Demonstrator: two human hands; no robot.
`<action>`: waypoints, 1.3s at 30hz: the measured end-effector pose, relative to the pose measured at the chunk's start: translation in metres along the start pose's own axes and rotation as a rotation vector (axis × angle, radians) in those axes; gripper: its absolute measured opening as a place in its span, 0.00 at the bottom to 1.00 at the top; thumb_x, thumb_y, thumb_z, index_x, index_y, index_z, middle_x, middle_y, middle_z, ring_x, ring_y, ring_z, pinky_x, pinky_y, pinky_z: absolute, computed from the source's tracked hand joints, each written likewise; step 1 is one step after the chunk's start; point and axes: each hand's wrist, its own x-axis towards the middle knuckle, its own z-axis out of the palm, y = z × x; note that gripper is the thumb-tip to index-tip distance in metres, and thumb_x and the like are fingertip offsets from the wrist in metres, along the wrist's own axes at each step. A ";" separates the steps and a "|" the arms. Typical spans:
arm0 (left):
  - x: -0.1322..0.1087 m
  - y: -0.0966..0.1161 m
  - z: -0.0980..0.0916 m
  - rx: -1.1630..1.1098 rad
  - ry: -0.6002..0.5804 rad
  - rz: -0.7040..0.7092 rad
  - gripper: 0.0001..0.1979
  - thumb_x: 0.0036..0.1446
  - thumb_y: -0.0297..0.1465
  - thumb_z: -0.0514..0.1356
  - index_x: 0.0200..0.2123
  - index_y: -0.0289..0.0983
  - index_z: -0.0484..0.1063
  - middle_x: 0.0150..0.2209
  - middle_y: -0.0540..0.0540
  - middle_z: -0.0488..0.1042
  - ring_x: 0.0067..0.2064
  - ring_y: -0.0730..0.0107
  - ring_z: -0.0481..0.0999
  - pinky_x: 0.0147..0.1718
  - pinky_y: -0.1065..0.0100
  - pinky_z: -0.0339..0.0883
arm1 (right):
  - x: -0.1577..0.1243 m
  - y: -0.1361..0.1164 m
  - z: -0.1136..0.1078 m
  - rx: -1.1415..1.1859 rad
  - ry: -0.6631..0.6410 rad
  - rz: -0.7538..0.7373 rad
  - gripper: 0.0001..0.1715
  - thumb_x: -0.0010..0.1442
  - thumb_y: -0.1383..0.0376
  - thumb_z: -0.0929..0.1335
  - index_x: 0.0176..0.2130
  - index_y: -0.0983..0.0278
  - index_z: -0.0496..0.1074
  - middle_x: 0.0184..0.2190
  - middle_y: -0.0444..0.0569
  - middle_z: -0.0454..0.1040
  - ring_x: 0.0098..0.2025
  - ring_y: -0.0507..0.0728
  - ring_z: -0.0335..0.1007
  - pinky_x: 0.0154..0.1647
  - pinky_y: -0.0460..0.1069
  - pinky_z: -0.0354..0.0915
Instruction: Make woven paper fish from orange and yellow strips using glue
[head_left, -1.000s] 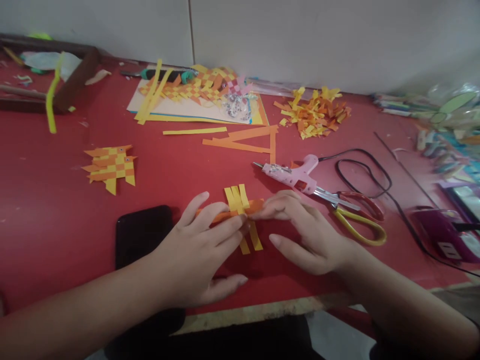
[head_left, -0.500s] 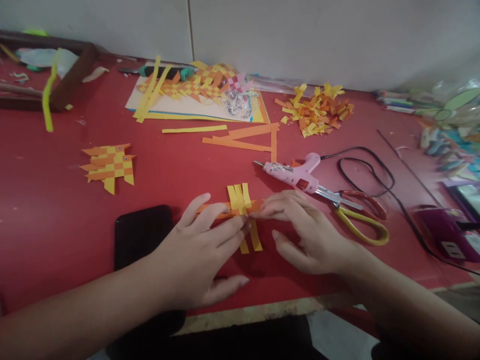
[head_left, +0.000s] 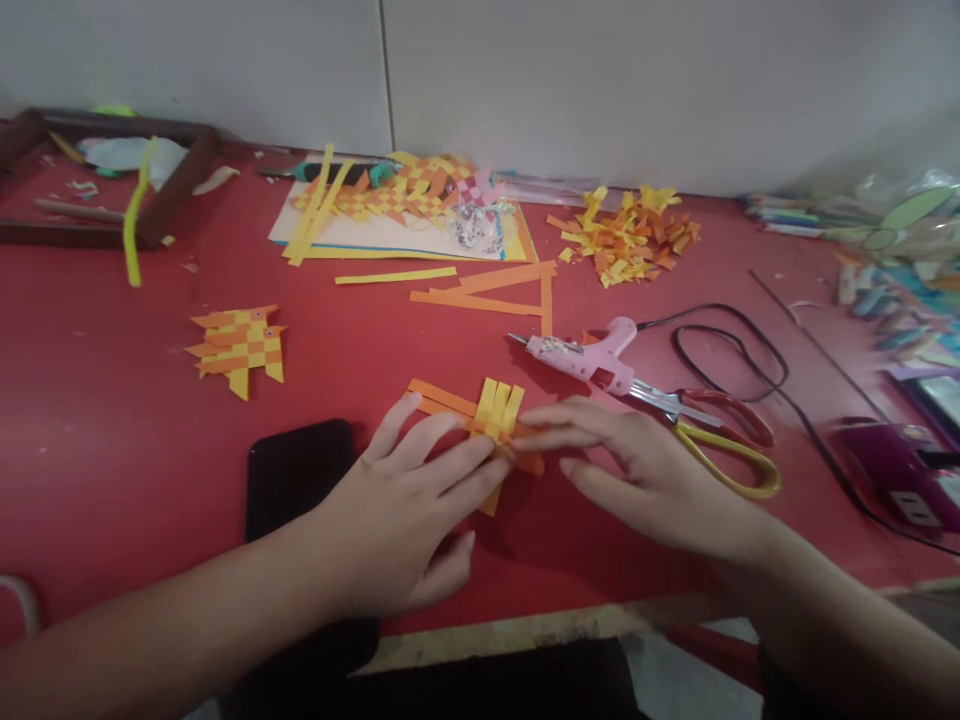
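A partly woven piece of yellow and orange paper strips (head_left: 495, 405) lies on the red table in front of me. Three yellow strip ends fan out at its top, and orange strips (head_left: 439, 398) run out to the left. My left hand (head_left: 420, 490) rests over the weave, fingers spread and fingertips pressing on the strips, thumb apart. From the right, the outstretched fingers of my right hand (head_left: 637, 465) touch the weave's right side, the thumb held away. The fingers hide the crossing at the middle.
Left of the weave are a finished paper fish pair (head_left: 241, 348) and a black phone (head_left: 296, 475). A pink glue gun (head_left: 589, 360) and scissors (head_left: 731, 460) lie to the right. Loose orange strips (head_left: 487, 290) and a pile of paper scraps (head_left: 630, 235) sit farther back.
The weave has turned clockwise, its yellow ends now leaning right. My right hand has shifted slightly right and down, while my left fingers stay on the strips. The view has shifted slightly.
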 end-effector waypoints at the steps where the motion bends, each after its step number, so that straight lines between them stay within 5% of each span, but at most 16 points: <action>1: -0.001 0.000 0.000 -0.001 0.002 -0.002 0.24 0.61 0.40 0.56 0.59 0.39 0.70 0.59 0.49 0.72 0.57 0.51 0.64 0.66 0.48 0.32 | 0.001 0.006 -0.004 -0.036 0.089 0.004 0.20 0.60 0.71 0.64 0.49 0.55 0.74 0.49 0.45 0.79 0.51 0.55 0.75 0.53 0.50 0.69; 4: -0.003 0.000 0.001 -0.005 0.004 0.003 0.26 0.61 0.41 0.56 0.60 0.37 0.69 0.60 0.49 0.72 0.58 0.51 0.63 0.66 0.50 0.29 | 0.007 0.030 -0.022 -0.215 0.397 0.098 0.17 0.62 0.67 0.65 0.48 0.55 0.75 0.48 0.46 0.79 0.53 0.58 0.73 0.57 0.55 0.65; 9: -0.006 0.000 0.002 -0.007 0.053 0.004 0.25 0.61 0.39 0.56 0.59 0.35 0.69 0.59 0.47 0.73 0.59 0.52 0.65 0.66 0.52 0.37 | 0.015 0.059 -0.048 -0.301 0.299 0.344 0.24 0.64 0.68 0.58 0.56 0.62 0.70 0.53 0.53 0.76 0.54 0.60 0.72 0.57 0.58 0.64; 14: -0.002 -0.001 0.003 -0.005 0.071 0.060 0.23 0.62 0.36 0.55 0.55 0.30 0.73 0.53 0.39 0.76 0.54 0.52 0.72 0.61 0.52 0.57 | 0.014 0.069 -0.057 -0.454 0.084 0.161 0.26 0.65 0.69 0.57 0.59 0.66 0.69 0.58 0.56 0.72 0.60 0.62 0.66 0.62 0.58 0.59; 19: -0.002 -0.002 0.005 0.016 0.098 0.088 0.23 0.65 0.39 0.54 0.53 0.28 0.74 0.51 0.36 0.78 0.53 0.50 0.75 0.58 0.48 0.65 | 0.015 0.071 -0.058 -0.552 0.033 0.147 0.28 0.57 0.72 0.60 0.55 0.64 0.72 0.50 0.55 0.76 0.52 0.65 0.68 0.54 0.60 0.63; 26: -0.002 -0.003 0.005 0.031 0.122 0.101 0.23 0.66 0.40 0.54 0.51 0.26 0.75 0.49 0.35 0.78 0.51 0.48 0.77 0.55 0.46 0.70 | 0.012 0.040 -0.047 -0.362 0.197 0.146 0.12 0.56 0.67 0.65 0.41 0.65 0.73 0.38 0.55 0.78 0.39 0.60 0.73 0.38 0.52 0.65; 31: -0.001 -0.003 0.006 0.031 0.109 0.090 0.23 0.66 0.40 0.55 0.51 0.27 0.76 0.48 0.35 0.78 0.51 0.47 0.77 0.54 0.46 0.71 | 0.013 0.024 -0.035 -0.110 0.147 -0.068 0.06 0.55 0.65 0.67 0.35 0.63 0.72 0.30 0.48 0.76 0.30 0.54 0.71 0.29 0.48 0.63; 39: 0.000 -0.002 0.006 0.036 0.128 0.090 0.21 0.65 0.39 0.56 0.48 0.26 0.76 0.45 0.33 0.78 0.48 0.46 0.78 0.50 0.47 0.74 | 0.019 0.020 -0.020 -0.226 0.142 -0.145 0.05 0.53 0.66 0.67 0.27 0.63 0.66 0.22 0.44 0.68 0.23 0.51 0.61 0.25 0.47 0.55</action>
